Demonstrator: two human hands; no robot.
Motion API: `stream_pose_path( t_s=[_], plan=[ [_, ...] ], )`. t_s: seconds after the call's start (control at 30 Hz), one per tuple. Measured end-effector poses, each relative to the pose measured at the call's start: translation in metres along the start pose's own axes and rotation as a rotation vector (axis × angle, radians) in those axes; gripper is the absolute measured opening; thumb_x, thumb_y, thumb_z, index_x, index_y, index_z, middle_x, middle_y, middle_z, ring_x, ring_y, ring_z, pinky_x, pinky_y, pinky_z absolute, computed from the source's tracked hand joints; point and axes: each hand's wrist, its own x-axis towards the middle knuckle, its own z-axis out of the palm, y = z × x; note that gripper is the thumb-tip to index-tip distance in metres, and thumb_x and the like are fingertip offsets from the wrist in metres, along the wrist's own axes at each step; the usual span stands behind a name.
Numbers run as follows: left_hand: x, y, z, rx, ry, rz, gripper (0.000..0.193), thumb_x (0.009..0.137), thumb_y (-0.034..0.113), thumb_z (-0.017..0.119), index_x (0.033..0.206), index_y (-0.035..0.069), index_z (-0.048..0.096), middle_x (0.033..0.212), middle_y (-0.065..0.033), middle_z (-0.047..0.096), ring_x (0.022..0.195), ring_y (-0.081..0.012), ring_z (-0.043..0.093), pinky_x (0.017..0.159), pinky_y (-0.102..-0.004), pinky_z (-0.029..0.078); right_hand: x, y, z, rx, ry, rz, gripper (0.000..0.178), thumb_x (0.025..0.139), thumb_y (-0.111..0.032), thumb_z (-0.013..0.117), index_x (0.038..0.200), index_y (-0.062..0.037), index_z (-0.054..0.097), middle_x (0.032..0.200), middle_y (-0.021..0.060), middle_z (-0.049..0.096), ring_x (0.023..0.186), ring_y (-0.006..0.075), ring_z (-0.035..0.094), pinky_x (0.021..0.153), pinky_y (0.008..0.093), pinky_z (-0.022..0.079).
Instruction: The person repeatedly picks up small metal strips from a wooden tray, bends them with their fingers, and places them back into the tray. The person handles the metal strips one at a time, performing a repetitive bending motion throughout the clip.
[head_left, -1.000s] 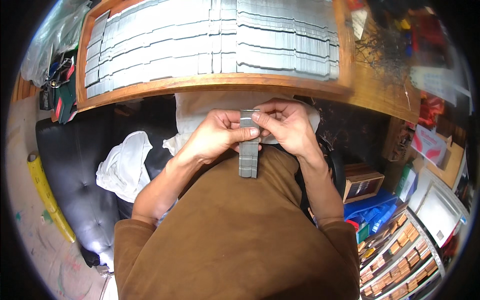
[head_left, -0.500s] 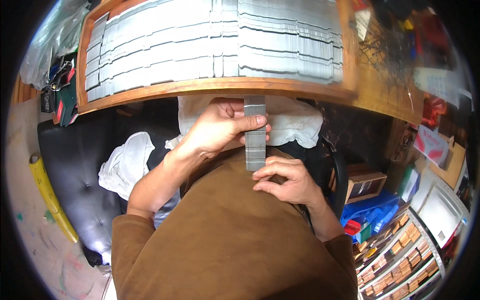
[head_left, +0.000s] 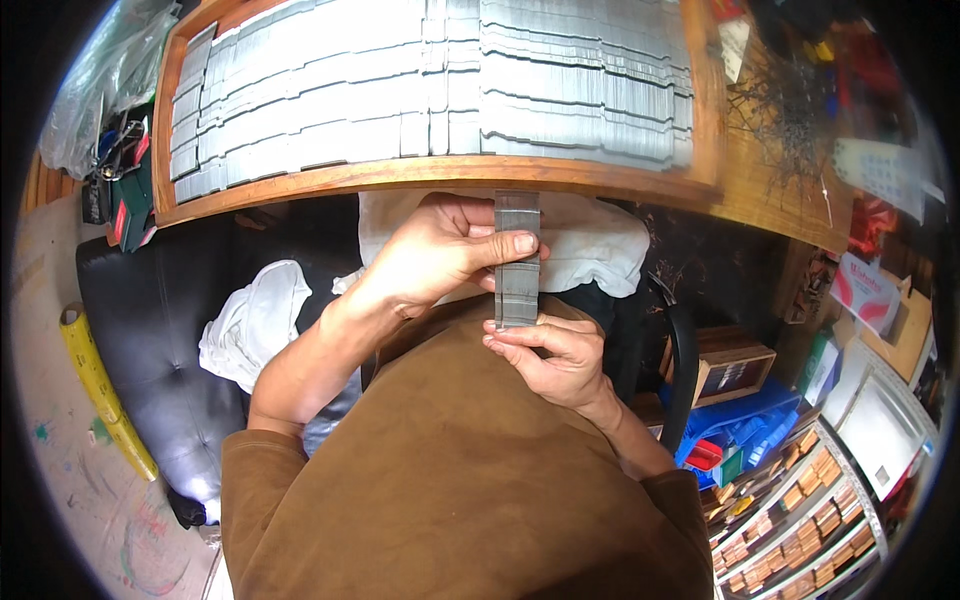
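My left hand point(head_left: 440, 250) is closed round a narrow stack of thin grey metal pieces point(head_left: 517, 282). Its thumb presses across the front, and fingertips show at the stack's right side. The stack hangs upright below the front edge of a wooden tray point(head_left: 330, 181). At its lower end my right hand point(head_left: 560, 362) is closed, with the thumb and fingertips pinched together against the bottom edge. Rows of similar thin grey metal pieces point(head_left: 310, 90) fill the tray. What the right fingertips hold beyond that edge is too small to make out.
White cloth point(head_left: 600, 235) lies behind my hands, and another white cloth point(head_left: 255, 325) rests on the black padded seat point(head_left: 150, 330). Dark thin scraps point(head_left: 785, 110) lie on the wooden table right of the tray. A wooden box point(head_left: 735, 375) stands at the right.
My right hand has moved slightly left and up, bringing its fingertips together under the stack's lower end. My left hand keeps its grip, shifted very slightly to the right in view.
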Motion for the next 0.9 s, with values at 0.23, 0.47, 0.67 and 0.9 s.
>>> stream_pose_path(
  t_s=[0.23, 0.47, 0.67, 0.9],
  plan=[
    [0.004, 0.005, -0.001, 0.059, -0.044, -0.004, 0.027, 0.092, 0.021, 0.080, 0.111, 0.003, 0.073, 0.096, -0.0107, 0.079, 0.083, -0.0142, 0.074, 0.062, -0.0236, 0.054, 0.007, -0.011, -0.008, 0.019, -0.126, 0.118, 0.011, 0.082, 0.001, 0.081, 0.091, -0.0016, 0.076, 0.101, 0.0127, 0.076, 0.088, 0.0215, 0.075, 0.077, 0.0302, 0.058],
    [-0.007, -0.004, -0.001, 0.033, -0.031, 0.001, 0.022, 0.093, 0.019, 0.079, 0.107, 0.003, 0.075, 0.095, -0.0091, 0.079, 0.078, -0.0118, 0.072, 0.062, -0.0240, 0.053, 0.048, -0.018, -0.046, 0.289, 0.123, 0.394, 0.024, 0.097, -0.008, 0.072, 0.116, 0.0070, 0.066, 0.094, 0.0051, 0.067, 0.084, 0.0098, 0.065, 0.075, 0.0217, 0.053],
    [-0.011, -0.008, 0.002, 0.025, -0.033, 0.034, 0.021, 0.095, 0.020, 0.077, 0.109, 0.004, 0.076, 0.094, -0.0058, 0.079, 0.076, -0.0077, 0.069, 0.060, -0.0215, 0.052, 0.083, -0.006, -0.030, 0.446, 0.050, 0.480, 0.027, 0.095, -0.006, 0.073, 0.116, 0.0097, 0.067, 0.087, 0.0053, 0.069, 0.071, 0.0087, 0.064, 0.062, 0.0209, 0.052],
    [-0.004, -0.006, -0.005, 0.040, -0.037, 0.081, 0.021, 0.094, 0.019, 0.077, 0.105, 0.002, 0.076, 0.090, -0.0054, 0.078, 0.074, -0.0074, 0.069, 0.058, -0.0206, 0.052, 0.091, -0.001, -0.022, 0.532, 0.124, 0.462, 0.018, 0.094, -0.006, 0.072, 0.107, 0.0064, 0.071, 0.088, 0.0079, 0.072, 0.070, 0.0091, 0.063, 0.062, 0.0227, 0.051]
  ],
)
